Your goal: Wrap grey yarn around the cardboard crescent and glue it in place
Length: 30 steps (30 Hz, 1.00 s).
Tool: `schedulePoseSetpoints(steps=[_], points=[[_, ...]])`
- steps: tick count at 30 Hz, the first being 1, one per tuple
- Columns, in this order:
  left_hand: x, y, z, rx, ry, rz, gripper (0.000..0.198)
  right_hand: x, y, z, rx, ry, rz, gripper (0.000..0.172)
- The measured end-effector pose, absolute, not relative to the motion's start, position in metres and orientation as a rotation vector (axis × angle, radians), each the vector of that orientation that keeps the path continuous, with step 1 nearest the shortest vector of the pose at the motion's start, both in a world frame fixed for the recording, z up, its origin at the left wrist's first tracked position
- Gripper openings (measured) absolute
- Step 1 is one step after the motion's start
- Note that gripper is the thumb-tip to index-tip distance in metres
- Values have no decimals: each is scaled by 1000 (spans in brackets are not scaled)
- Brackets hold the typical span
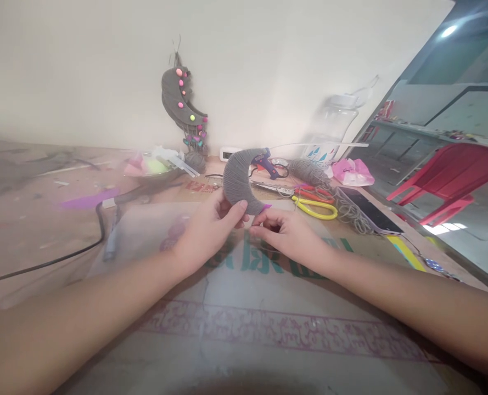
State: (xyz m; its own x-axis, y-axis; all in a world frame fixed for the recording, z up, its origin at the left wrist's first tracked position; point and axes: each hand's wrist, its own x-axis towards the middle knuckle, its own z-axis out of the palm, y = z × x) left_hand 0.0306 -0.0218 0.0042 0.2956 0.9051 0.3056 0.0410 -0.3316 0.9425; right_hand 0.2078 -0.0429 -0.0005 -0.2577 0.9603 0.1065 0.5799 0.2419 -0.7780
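Note:
Held above the table is a crescent moon shape (239, 180) wrapped in grey yarn, a bit of purple showing at its lower tip. My left hand (223, 216) grips its lower outer curve between thumb and fingers. Close beside the purple tip, my right hand (282, 233) is closed in a pinch; what lies between the fingertips is too small to make out. Behind the crescent rests a blue glue gun (270, 167), with a clear glue stick (330, 145) apparently running to the right from it. Beyond lies a ball of grey yarn (309, 173).
Yellow-handled scissors (315, 208) lie right of my hands, near loose yarn and a phone (367, 209). A clear bottle (330, 129) stands behind. A decorated grey crescent (178, 99) hangs on the wall. A black cable (79, 251) crosses the left side. A red chair (449, 175) stands beyond the table.

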Motion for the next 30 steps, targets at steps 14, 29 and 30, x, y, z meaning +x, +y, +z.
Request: schedulePoseSetpoints(steps=[14, 29, 30], points=[[24, -1, -10, 1391, 935, 1194, 27, 229, -56, 6, -962, -2643, -466, 24], [23, 2, -14, 1393, 953, 1161, 28, 236, -75, 47, -623, -2321, -209, 22], [23, 2, -14, 1403, 967, 1167, 28, 237, -72, 48, -710, -2239, -181, 22]])
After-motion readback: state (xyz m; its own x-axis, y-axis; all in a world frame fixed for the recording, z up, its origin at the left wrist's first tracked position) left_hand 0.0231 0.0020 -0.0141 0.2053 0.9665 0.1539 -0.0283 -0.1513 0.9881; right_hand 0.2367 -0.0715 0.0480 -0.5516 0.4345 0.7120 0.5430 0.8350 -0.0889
